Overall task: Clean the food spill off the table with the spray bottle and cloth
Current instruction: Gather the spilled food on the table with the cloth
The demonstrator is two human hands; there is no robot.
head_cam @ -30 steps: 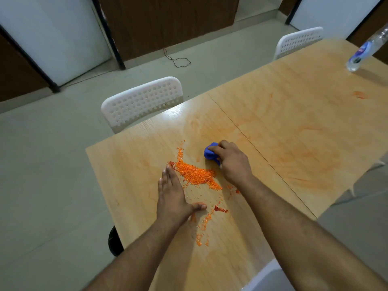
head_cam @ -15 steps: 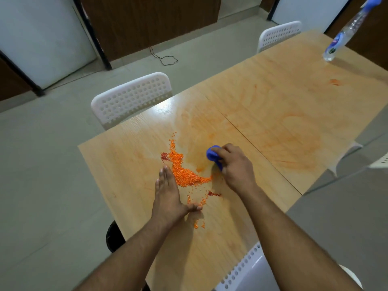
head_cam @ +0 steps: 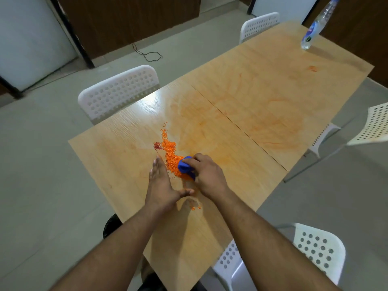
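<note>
Just left of the bunched blue cloth [head_cam: 185, 167], the heap of orange food crumbs [head_cam: 172, 159] is being hemmed in on the pale wooden counter [head_cam: 262, 114], its long axis running away from the person. The cloth is being gripped by the right hand [head_cam: 206, 175]'s curled fingers [head_cam: 194, 160]; the left hand [head_cam: 160, 185] is being held flat and straight as a wall on the heap's far side.

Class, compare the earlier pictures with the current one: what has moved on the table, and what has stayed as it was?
The right hand, still gripping the blue cloth, has pushed leftward into the orange crumbs, bunching them against the left hand. The left hand stayed flat on the table as a barrier; the spray bottle stayed at the far end.
</note>
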